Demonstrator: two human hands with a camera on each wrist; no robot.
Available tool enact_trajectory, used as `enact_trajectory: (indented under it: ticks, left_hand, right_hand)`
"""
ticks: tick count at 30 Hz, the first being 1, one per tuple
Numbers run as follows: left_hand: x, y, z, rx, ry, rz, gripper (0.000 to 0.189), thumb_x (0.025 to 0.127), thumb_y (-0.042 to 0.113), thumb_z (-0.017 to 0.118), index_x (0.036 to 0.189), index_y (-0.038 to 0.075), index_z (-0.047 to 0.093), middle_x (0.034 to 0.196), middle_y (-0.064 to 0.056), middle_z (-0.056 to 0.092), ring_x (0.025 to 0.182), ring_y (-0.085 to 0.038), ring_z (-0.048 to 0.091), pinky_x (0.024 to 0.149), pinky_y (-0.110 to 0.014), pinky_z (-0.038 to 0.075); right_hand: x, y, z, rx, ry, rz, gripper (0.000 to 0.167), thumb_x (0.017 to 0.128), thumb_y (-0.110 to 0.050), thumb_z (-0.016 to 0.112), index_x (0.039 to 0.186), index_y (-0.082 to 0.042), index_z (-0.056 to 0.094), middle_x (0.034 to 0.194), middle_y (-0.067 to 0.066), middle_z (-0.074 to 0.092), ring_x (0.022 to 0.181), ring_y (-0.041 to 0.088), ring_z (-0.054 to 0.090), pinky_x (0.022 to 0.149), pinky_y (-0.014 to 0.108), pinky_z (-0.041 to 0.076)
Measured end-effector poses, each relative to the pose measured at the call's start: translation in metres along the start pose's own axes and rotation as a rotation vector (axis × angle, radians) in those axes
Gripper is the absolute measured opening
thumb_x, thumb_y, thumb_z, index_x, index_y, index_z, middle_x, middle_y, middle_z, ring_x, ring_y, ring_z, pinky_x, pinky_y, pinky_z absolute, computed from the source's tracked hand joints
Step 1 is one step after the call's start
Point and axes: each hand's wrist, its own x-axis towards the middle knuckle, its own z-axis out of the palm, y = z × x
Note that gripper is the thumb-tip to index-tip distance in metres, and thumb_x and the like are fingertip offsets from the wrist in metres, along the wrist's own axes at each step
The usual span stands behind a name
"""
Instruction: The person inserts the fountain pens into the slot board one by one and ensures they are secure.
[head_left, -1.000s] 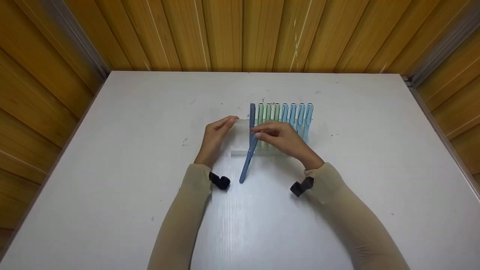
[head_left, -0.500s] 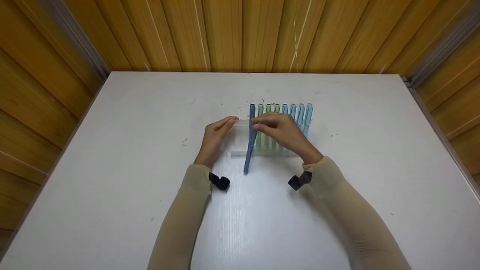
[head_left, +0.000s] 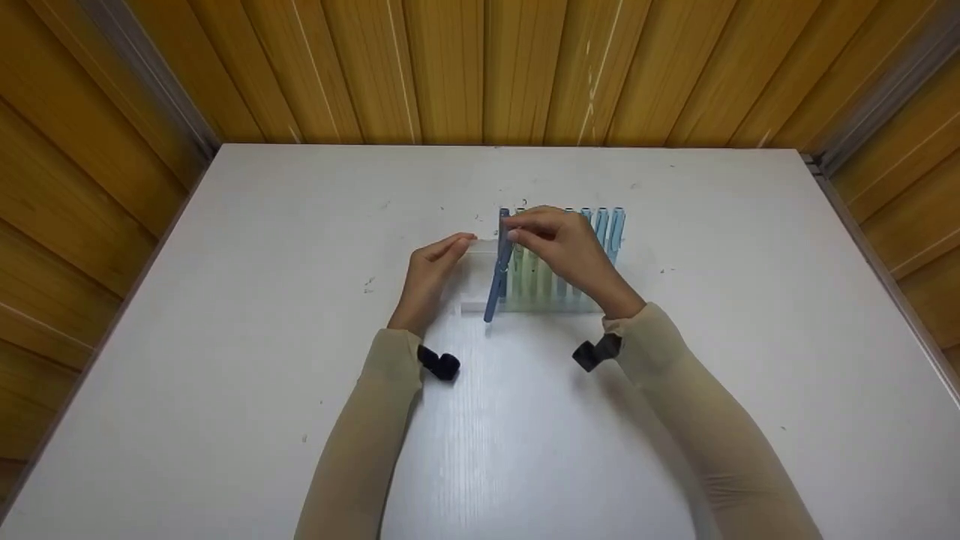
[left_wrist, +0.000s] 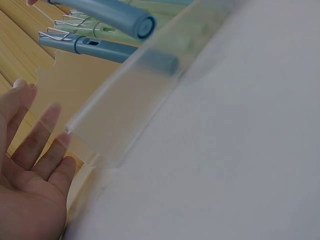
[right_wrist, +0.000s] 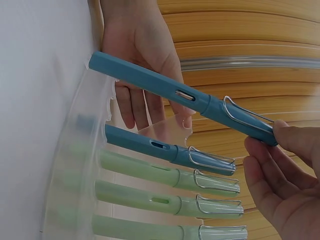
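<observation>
A translucent pen stand [head_left: 480,276] bears a row of capped pens. My left hand [head_left: 429,276] pinches the stand's upper left edge, several fingers showing through the clear panel in the left wrist view. In my right hand [head_left: 566,251], thumb and fingers pinch the cap end of a dark blue fountain pen [right_wrist: 150,82] with a wire clip. It slants over the stand's front, its lower end towards me, close to the stand's bottom ledge [left_wrist: 120,120]. Beside it, another dark blue pen [right_wrist: 142,142] rests in the leftmost filled notch.
Right of that pen stand several light green pens [right_wrist: 135,192], then several light blue pens [head_left: 617,229], partly hidden by my right hand. Notches [right_wrist: 107,107] line the stand's left part. The white table [head_left: 300,225] ends at a wood-patterned wall [head_left: 442,71].
My right hand has moved away from me, carrying the blue pen up along the stand. The pen's lower end has drawn back towards the ledge. My left hand stays put.
</observation>
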Motion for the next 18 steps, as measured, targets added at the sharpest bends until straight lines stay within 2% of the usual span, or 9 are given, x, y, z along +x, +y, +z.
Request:
enact_trajectory:
  ticks: [7,14,18]
  left_hand:
    - [0.001,-0.001,-0.001,-0.016,0.007,-0.011,0.043,0.09,0.042,0.064,0.119,0.01,0.069,0.121,-0.001,0.068,0.123,-0.013,0.057,0.111,-0.033,0.038]
    - [0.001,-0.001,-0.001,-0.015,0.01,-0.015,0.045,0.089,0.045,0.065,0.119,0.011,0.069,0.121,0.003,0.068,0.121,-0.009,0.057,0.11,-0.031,0.038]
    - [0.0,0.0,0.0,-0.001,0.008,-0.013,0.047,0.09,0.045,0.064,0.12,0.01,0.068,0.123,0.003,0.067,0.124,-0.01,0.055,0.111,-0.032,0.037]
  right_hand:
    - [0.006,-0.004,0.0,-0.042,0.05,-0.01,0.024,0.091,-0.015,0.066,0.113,-0.01,0.072,0.114,0.006,0.069,0.09,0.014,0.063,0.078,0.016,0.052]
    - [0.012,-0.007,0.001,-0.05,0.069,-0.05,0.023,0.091,-0.012,0.066,0.112,-0.007,0.072,0.112,0.008,0.07,0.093,0.015,0.065,0.078,0.016,0.052]
    - [0.013,-0.006,0.001,-0.06,0.077,-0.06,0.022,0.091,-0.011,0.066,0.112,-0.007,0.072,0.112,0.007,0.07,0.094,0.016,0.065,0.08,0.021,0.054]
